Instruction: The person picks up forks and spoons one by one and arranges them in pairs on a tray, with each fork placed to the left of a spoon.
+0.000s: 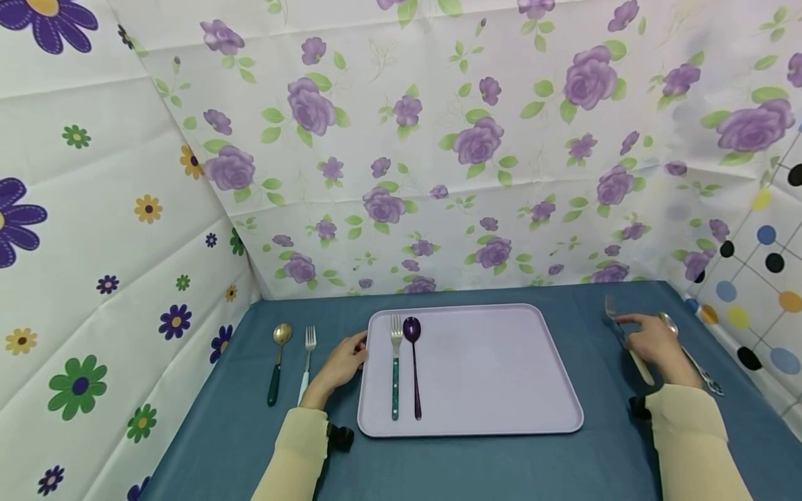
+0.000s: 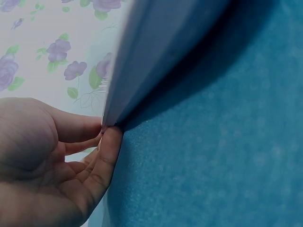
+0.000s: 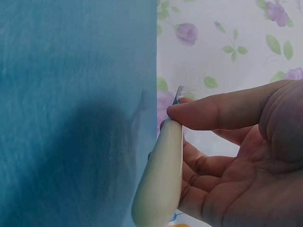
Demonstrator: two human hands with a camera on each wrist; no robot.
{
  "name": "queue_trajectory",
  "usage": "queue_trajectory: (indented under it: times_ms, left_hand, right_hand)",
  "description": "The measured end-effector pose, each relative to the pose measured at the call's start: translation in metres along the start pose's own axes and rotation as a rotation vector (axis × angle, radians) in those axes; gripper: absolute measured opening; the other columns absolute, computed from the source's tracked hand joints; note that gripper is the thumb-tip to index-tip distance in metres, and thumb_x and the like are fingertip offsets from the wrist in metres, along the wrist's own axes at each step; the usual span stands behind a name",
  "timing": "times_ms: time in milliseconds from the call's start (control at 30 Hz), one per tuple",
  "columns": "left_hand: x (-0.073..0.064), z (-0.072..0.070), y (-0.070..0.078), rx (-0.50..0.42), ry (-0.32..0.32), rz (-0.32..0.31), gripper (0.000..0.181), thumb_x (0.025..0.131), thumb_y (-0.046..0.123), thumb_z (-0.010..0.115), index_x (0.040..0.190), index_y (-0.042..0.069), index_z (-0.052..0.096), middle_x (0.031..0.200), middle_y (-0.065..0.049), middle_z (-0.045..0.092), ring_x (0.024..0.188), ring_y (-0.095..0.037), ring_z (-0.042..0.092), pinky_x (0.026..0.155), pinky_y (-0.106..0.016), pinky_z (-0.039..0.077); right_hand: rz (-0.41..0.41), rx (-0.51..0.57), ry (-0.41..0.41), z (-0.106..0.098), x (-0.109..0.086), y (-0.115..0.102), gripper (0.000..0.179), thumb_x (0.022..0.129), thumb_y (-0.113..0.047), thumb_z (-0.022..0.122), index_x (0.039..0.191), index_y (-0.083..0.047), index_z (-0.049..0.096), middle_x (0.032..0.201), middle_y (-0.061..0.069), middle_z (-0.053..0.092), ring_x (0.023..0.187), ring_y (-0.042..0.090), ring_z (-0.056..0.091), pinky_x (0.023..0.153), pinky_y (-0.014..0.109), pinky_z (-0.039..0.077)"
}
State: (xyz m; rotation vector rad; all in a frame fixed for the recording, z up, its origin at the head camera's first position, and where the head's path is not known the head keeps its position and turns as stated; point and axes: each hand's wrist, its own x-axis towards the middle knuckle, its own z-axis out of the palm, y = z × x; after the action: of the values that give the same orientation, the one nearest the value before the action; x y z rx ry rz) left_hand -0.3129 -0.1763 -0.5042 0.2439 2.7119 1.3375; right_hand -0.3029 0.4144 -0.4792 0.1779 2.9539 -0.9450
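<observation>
My left hand [image 1: 341,362] pinches the left rim of a pale lilac tray [image 1: 489,369], thumb on one side and fingers on the other in the left wrist view. On the tray's left part lie a fork [image 1: 395,383] with a green handle and a dark purple spoon [image 1: 412,330], side by side. Off to the right, my right hand [image 1: 654,344] pinches a fork [image 1: 640,365] with a cream handle between thumb and fingers. Its handle [image 3: 158,184] points toward the camera in the right wrist view. Just beyond that hand lies a silver spoon [image 1: 704,376], partly hidden by it.
Left of the tray, a gold spoon [image 1: 282,334] with a dark green handle and a fork [image 1: 310,339] with a pale handle lie on the blue tablecloth [image 1: 476,470]. Flowered sheets [image 1: 407,174] rise behind and at the left; a dotted sheet [image 1: 771,313] stands at the right.
</observation>
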Motion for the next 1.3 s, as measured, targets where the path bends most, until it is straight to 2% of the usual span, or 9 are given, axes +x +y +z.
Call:
queue_trajectory:
  times_ms: [333, 633, 967, 1300]
  left_hand:
    - [0.001, 0.000, 0.000, -0.010, -0.007, 0.007, 0.047, 0.106, 0.002, 0.049, 0.151, -0.012, 0.044, 0.105, -0.013, 0.052, 0.092, -0.023, 0.057, 0.083, -0.042, 0.054]
    - [0.000, 0.000, 0.001, -0.014, -0.010, -0.001, 0.047, 0.106, 0.001, 0.049, 0.151, -0.011, 0.043, 0.105, -0.013, 0.051, 0.092, -0.024, 0.058, 0.084, -0.043, 0.054]
    - [0.000, -0.001, 0.001, -0.020, -0.011, 0.005, 0.047, 0.106, 0.000, 0.048, 0.151, -0.012, 0.043, 0.102, -0.013, 0.052, 0.091, -0.024, 0.058, 0.083, -0.043, 0.054]
    - [0.001, -0.001, -0.001, -0.029, -0.008, 0.017, 0.047, 0.106, 0.000, 0.048, 0.151, -0.012, 0.043, 0.102, -0.013, 0.052, 0.090, -0.024, 0.058, 0.081, -0.042, 0.054]
  right_hand:
    - [-0.071, 0.000, -0.003, -0.001, -0.006, -0.017, 0.057, 0.082, 0.004, 0.058, 0.137, 0.017, 0.052, 0.075, 0.016, 0.063, 0.058, 0.022, 0.046, 0.056, 0.037, 0.042]
    - [-0.079, -0.002, -0.030, 0.000, -0.006, -0.031, 0.055, 0.084, 0.005, 0.062, 0.137, 0.015, 0.053, 0.101, 0.035, 0.066, 0.072, 0.026, 0.062, 0.059, 0.037, 0.050]
    - [-0.083, 0.020, -0.068, 0.003, -0.010, -0.052, 0.053, 0.089, 0.003, 0.058, 0.142, 0.012, 0.051, 0.102, 0.033, 0.066, 0.074, 0.028, 0.065, 0.061, 0.039, 0.053]
    - [-0.122, 0.008, -0.095, 0.015, -0.006, -0.061, 0.053, 0.090, 0.004, 0.061, 0.141, 0.010, 0.053, 0.099, 0.028, 0.068, 0.076, 0.029, 0.065, 0.063, 0.040, 0.053]
